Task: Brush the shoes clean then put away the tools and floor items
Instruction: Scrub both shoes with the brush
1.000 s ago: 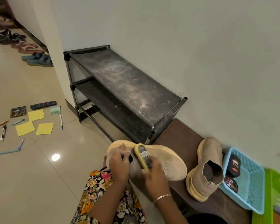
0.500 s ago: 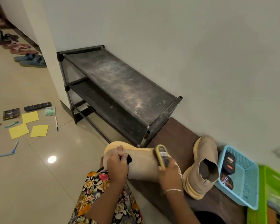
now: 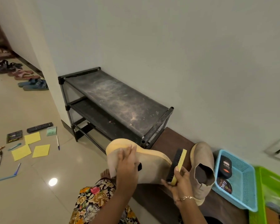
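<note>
Beige boot (image 3: pixel 152 167), one of two, is held on its side with the yellow sole turned up. The left hand (image 3: pixel 128 165) clamps its ankle end, fingers spread over the upper and thumb by the black pull tab. The right hand (image 3: pixel 180 181) is closed round the lower end of one yellow-backed brush (image 3: pixel 176 165), whose black bristles face the boot's far end and appear to touch it. The second boot (image 3: pixel 200 172) stands on the brown surface (image 3: pixel 168 138), just beside the brush. To its right, a blue basket (image 3: pixel 246 199) holds two items: a black bottle (image 3: pixel 225 166), label unreadable, and a round tin (image 3: pixel 223 185) marked "Cherry". On the floor (image 3: pixel 23 199) lie three yellow notes (image 3: pixel 41 150) and one remote control (image 3: pixel 39 127).
</note>
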A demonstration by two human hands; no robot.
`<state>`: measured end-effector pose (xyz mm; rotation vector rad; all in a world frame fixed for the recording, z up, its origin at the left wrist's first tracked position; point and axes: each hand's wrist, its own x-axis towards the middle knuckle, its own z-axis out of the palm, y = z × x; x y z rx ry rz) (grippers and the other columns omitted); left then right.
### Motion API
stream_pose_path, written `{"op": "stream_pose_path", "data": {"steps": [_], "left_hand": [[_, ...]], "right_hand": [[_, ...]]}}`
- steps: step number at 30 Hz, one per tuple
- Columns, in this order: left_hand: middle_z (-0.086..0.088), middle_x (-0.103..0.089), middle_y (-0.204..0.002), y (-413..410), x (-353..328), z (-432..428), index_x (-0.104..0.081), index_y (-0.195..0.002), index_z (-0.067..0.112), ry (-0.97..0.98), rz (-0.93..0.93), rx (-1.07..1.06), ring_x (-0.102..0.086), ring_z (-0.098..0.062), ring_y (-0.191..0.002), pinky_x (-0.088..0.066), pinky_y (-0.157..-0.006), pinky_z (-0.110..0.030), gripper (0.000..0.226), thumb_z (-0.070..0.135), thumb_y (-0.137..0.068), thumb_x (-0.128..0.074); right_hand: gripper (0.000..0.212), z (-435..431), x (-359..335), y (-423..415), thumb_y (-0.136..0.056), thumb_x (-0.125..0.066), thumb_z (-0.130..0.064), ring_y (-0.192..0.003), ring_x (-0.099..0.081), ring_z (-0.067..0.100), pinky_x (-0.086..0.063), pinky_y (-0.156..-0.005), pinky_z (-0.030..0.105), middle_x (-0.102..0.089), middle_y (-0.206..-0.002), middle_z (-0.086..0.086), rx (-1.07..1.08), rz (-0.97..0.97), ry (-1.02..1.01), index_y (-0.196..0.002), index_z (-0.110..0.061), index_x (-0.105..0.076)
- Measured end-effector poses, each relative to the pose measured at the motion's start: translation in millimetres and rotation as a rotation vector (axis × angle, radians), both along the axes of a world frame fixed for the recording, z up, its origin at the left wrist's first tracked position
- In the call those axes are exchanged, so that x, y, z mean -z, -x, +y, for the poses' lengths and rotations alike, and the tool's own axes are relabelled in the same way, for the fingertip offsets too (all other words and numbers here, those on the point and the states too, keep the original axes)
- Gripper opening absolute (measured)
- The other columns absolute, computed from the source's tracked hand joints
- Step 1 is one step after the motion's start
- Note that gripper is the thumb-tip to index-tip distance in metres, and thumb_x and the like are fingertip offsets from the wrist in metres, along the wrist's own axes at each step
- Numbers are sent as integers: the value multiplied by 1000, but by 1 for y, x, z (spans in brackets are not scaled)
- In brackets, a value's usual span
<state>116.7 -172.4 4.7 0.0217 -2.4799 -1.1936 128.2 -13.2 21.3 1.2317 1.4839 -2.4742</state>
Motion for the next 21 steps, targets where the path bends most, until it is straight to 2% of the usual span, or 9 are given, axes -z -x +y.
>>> {"op": "stream_pose_path", "data": {"steps": [2,5,7,9,10,13,15,18,21], "left_hand": [[-8,-43,-139,-2,-9,5,-32,-138,8,221,121,127,-7,-15,-137,8,-114,-24,58,0,-82,-46],[-14,-57,-126,-7,-11,16,-42,-119,0,445,260,294,-40,-24,-129,-2,-116,-36,62,-3,-60,-60],[-16,-60,-123,-8,-18,22,-48,-105,2,505,352,314,-51,-27,-121,-5,-115,-41,41,-1,-65,-58],[-18,-61,-121,-5,-24,27,-55,-91,3,542,425,287,-54,-29,-118,-5,-116,-41,20,1,-72,-51],[-19,-61,-120,-3,-27,30,-58,-86,4,549,440,282,-55,-30,-117,-5,-116,-41,15,1,-72,-55],[-20,-63,-117,-2,-34,37,-62,-75,5,552,401,293,-56,-30,-116,-6,-113,-45,26,0,-55,-76],[-20,-63,-117,-3,-38,42,-61,-72,8,562,361,313,-56,-30,-116,-4,-113,-44,32,1,-48,-82],[-18,-62,-120,-4,-35,46,-66,-79,7,652,331,320,-54,-29,-119,-4,-114,-45,31,5,-53,-84],[-15,-63,-119,-8,-34,51,-71,-92,4,776,296,343,-55,-27,-118,-6,-113,-47,45,10,-50,-87]], "right_hand": [[36,-6,-1,2,-95,-46,-15,-114,-41,30,-44,-85,57,-41,-131,9,-1,1,30,-131,-18,-38],[36,-5,-4,0,-94,-49,-20,-113,-43,32,-42,-92,62,-44,-129,13,25,-9,51,-129,-17,-40],[36,-1,-12,-5,-93,-52,-20,-118,-42,34,-42,-93,59,-46,-127,11,60,-17,36,-127,-16,-42],[44,-1,-21,-13,-89,-58,-16,-114,-44,30,-43,-93,48,-48,-121,9,63,26,-116,-130,-14,-40],[50,-1,-26,-17,-86,-62,-13,-106,-47,26,-43,-91,44,-49,-118,8,39,81,-226,-131,-14,-40],[52,-4,-38,-31,-75,-70,2,-79,-52,12,-47,-74,29,-56,-97,5,-124,259,-512,-113,-19,-40],[56,-3,-40,-35,-69,-73,9,-75,-49,4,-47,-72,26,-51,-84,-5,-222,303,-657,-103,-17,-37],[49,-10,-45,-36,-68,-69,15,-70,-51,9,-44,-62,9,-50,-79,-5,-348,355,-738,-95,-13,-40],[42,-13,-38,-32,-71,-65,13,-72,-56,20,-43,-56,12,-56,-77,0,-343,315,-788,-89,-19,-43]]}}
